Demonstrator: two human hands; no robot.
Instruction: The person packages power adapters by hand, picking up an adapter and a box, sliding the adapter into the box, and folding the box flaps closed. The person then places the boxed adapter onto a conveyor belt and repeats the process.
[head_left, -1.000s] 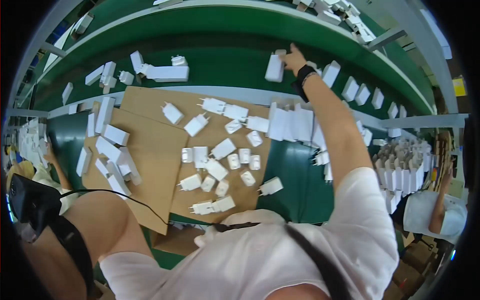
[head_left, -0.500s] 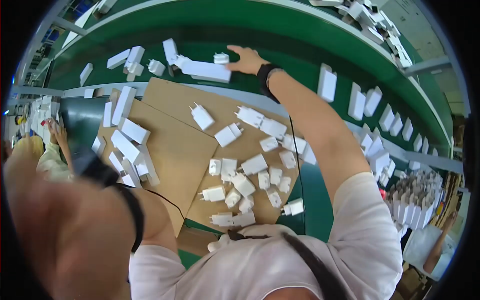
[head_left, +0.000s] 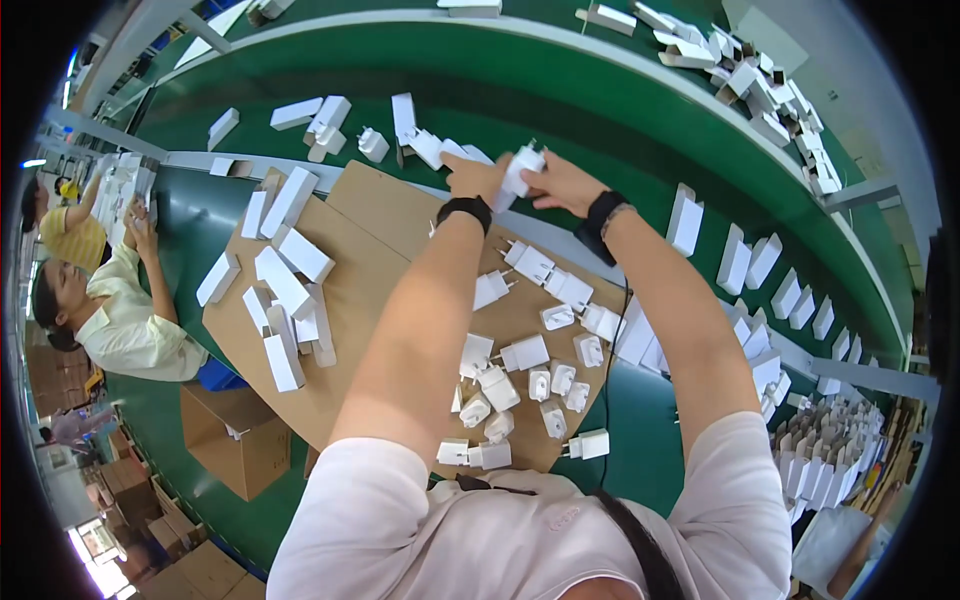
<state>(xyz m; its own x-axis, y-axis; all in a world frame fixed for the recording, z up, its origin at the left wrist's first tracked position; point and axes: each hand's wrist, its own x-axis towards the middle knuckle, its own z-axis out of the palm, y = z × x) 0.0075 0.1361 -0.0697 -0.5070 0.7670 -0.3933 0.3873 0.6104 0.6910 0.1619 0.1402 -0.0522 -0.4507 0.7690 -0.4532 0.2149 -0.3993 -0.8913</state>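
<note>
Both hands meet above the far green strip. My right hand (head_left: 565, 183) is closed on a white plug-in charger (head_left: 522, 168), its prongs pointing up and away. Against the charger's left side is my left hand (head_left: 474, 178), its fingers bent and partly hidden; the white piece under them cannot be made out. Behind the left hand lie white boxes (head_left: 427, 148). Nearer me, several white chargers (head_left: 525, 352) are spread over brown cardboard (head_left: 350, 225). Another charger (head_left: 373, 145) rests on the green strip to the left.
White boxes (head_left: 285, 285) are piled on the cardboard's left part. More boxes (head_left: 735, 258) stand along the strip at right, with a dense group (head_left: 830, 425) beyond. A black cable (head_left: 606, 400) runs by the cardboard. A co-worker (head_left: 125, 310) sits at left near an open carton (head_left: 235, 440).
My left hand has gone from the blurred lower left up to the right hand. The right hand, earlier spread beside a charger on the strip, now grips a charger. The view has shifted.
</note>
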